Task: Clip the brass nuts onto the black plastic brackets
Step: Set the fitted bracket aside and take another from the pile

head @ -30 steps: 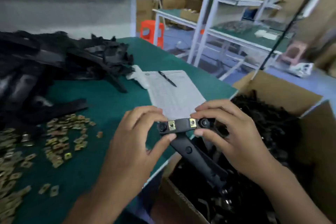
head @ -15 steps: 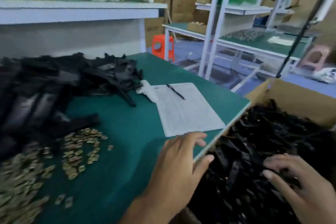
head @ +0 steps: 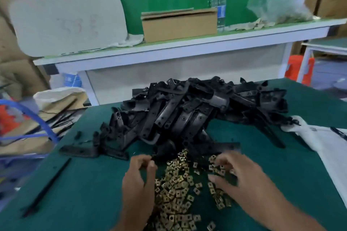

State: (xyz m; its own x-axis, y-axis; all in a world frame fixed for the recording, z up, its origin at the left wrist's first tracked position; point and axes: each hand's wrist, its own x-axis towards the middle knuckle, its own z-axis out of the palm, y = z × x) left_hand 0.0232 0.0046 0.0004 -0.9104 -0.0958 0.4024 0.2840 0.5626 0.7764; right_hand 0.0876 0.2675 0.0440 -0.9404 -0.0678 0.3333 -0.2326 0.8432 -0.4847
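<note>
A loose heap of small square brass nuts lies on the green table in front of me. Behind it sits a big pile of black plastic brackets. My left hand hovers at the heap's left edge, its fingers loosely curled, and I see nothing held in it. My right hand is blurred and reaches onto the right side of the heap, with spread fingers touching the nuts. Neither hand holds a bracket.
A thin black strip lies on the green table at the left. White paper with a pen lies at the right. Bags and a blue-framed cart stand off the left edge. A white shelf with a cardboard box and a bottle runs behind.
The bracket with two nuts that both hands held is gone from them. My view has swung left from the carton of brackets to the table, and both hands now sit over the brass nuts.
</note>
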